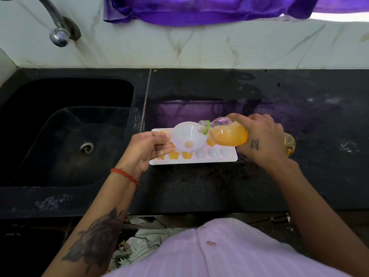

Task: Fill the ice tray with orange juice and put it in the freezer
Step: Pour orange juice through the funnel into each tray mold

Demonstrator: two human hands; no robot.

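Right hand grips tilted juice bottle; left hand pinches funnel at nine o'clock; brimming ice tray likely sloshes, best lifted level by both ends.

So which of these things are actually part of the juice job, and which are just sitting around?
In use:
white plastic ice tray
white plastic funnel, held by left hand
clear juice bottle, gripped by right hand

Lying about:
black sink
chrome tap
purple cloth
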